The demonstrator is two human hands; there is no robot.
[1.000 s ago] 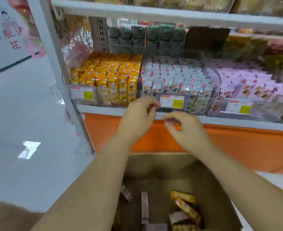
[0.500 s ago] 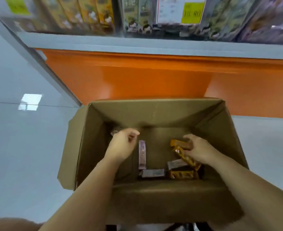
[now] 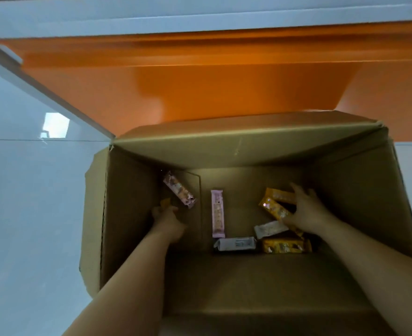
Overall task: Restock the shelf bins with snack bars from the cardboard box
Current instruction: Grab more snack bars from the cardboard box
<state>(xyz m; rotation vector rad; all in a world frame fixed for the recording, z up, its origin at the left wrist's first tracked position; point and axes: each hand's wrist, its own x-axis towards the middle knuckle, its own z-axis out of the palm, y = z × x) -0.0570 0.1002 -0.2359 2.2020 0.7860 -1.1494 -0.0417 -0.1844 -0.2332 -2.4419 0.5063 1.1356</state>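
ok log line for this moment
stage: picking in box | left hand: grips yellow wrapper | right hand: spread on yellow bars | untouched: pink bars

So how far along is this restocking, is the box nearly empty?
Mostly done, it seems: the cardboard box shows bare floor, with only a handful of bars left. In hand: the left hand pinches what looks like a yellow wrapper, and the right hand lies spread over two yellow bars. Left: two pink bars, two grey-white bars and another yellow bar. The shelf bins are out of view.
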